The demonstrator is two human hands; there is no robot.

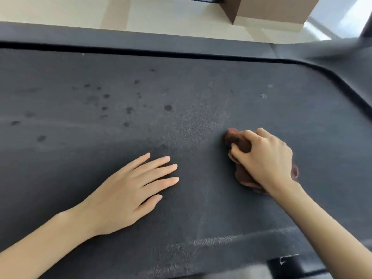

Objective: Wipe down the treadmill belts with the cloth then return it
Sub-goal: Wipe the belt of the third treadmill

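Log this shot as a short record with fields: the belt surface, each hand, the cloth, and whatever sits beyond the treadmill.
treadmill belt: dark grey, textured
left hand: flat on the belt, fingers straight, holding nothing
right hand: grips the bunched cloth, pressing it on the belt
cloth: brown, crumpled, mostly under the right hand
spots: dark marks scattered on the belt, left of the cloth
cardboard box: beyond the treadmill's far edge
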